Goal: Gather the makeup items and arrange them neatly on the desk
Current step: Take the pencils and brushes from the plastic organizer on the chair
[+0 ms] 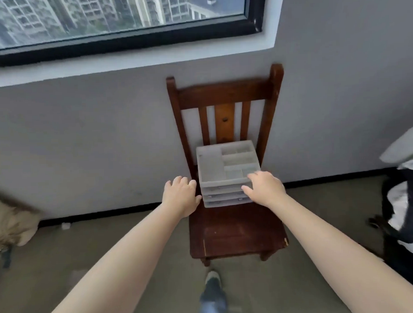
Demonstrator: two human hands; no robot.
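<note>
Two bare hands are stretched toward a translucent plastic organizer (227, 172) that sits at the back of a dark wooden chair (236, 228), close to the backrest slats. The organizer looks like a low drawer unit w/ a compartmented tray on top; no makeup can be made out in the compartments, though blur hides detail.

The right hand (265, 189) is laid on the organizer's near right corner, fingers over the top rim and thumb against the drawer fronts. Whether a firm grasp has been closed there cannot be told; it reads as contact, fingers only slightly bent. The left hand (181, 194) is released, fingers spread and relaxed, nothing held. It is placed just beside the organizer's left wall, probably apart from it, approx. level w/ the drawer stack.

The step in hand is judged to be a two-handed lift of the organizer off the seat. To do it well, the left palm should be brought flat against the left wall, and the right hand shifted from the corner to the right wall, so the unit is squeezed evenly from both sides. The grip is best taken low, at the base, since drawers may slide forward if the unit is tipped toward the body. It should be kept level and raised straight up, clear of the backrest.

No desk is in view. A grey wall (83, 137) and a window (116, 21) are seen behind the chair.
</note>
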